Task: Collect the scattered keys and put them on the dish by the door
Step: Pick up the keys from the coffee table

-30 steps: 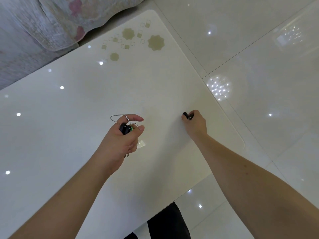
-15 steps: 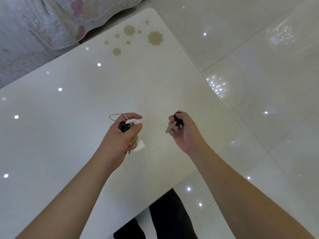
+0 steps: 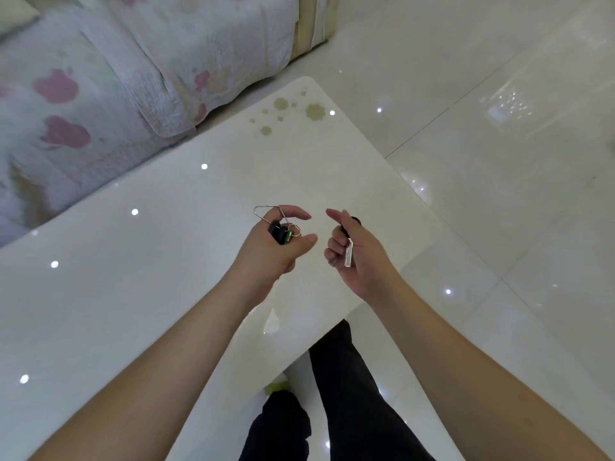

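Above the white table (image 3: 166, 294), left hand (image 3: 269, 251) grips a key bunch (image 3: 281, 232); right hand (image 3: 357, 254) pinches a silver key (image 3: 348, 256).

Keys (image 3: 281, 233) in left hand (image 3: 269, 254), key (image 3: 348, 254) in right hand (image 3: 357, 257)

A home living room: quilted floral sofa cover (image 3: 109, 94), glossy white table (image 3: 133, 294), tiled floor (image 3: 499, 161).

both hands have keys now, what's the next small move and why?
Probably pass the key from the right hand into the left hand, which already grips a key bunch. The hands are close together above the table, and no dish is in view.
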